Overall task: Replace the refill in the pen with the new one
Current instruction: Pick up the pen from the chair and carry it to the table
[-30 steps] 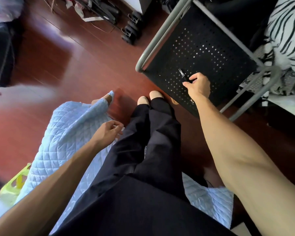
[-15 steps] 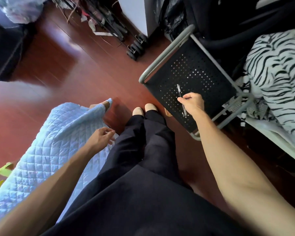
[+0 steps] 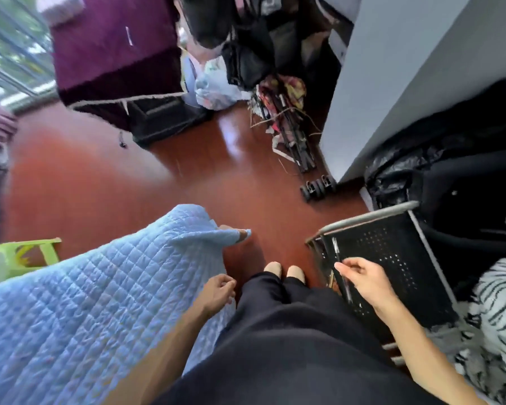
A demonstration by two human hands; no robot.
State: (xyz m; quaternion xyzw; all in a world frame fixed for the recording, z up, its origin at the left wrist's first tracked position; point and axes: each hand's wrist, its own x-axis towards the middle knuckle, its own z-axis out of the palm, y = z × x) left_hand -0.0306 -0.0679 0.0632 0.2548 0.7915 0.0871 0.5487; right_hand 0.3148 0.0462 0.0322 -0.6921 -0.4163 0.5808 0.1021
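Right hand (image 3: 365,280) has lifted the pen (image 3: 341,270) off the black chair (image 3: 392,247), fingers pinched round its middle. Left hand (image 3: 218,289) stays loosely curled, empty, beside the blue quilt (image 3: 100,287). Pen's secured; opening it comes next.

Open red floor (image 3: 146,182) from 10 to 12 o'clock, widest free lane. Blue quilt (image 3: 79,293) fills 7–9 o'clock, left hand (image 3: 216,289) at its edge. Black-trousered legs (image 3: 281,317) block centre. Right hand (image 3: 368,280) with pen (image 3: 340,264) sits over black perforated chair (image 3: 392,258) at 3 o'clock; grey wall (image 3: 406,83) and black bags (image 3: 450,159) close off 1–2. Folded stroller (image 3: 292,135) at 12–1. Green stool (image 3: 32,252) at 9.
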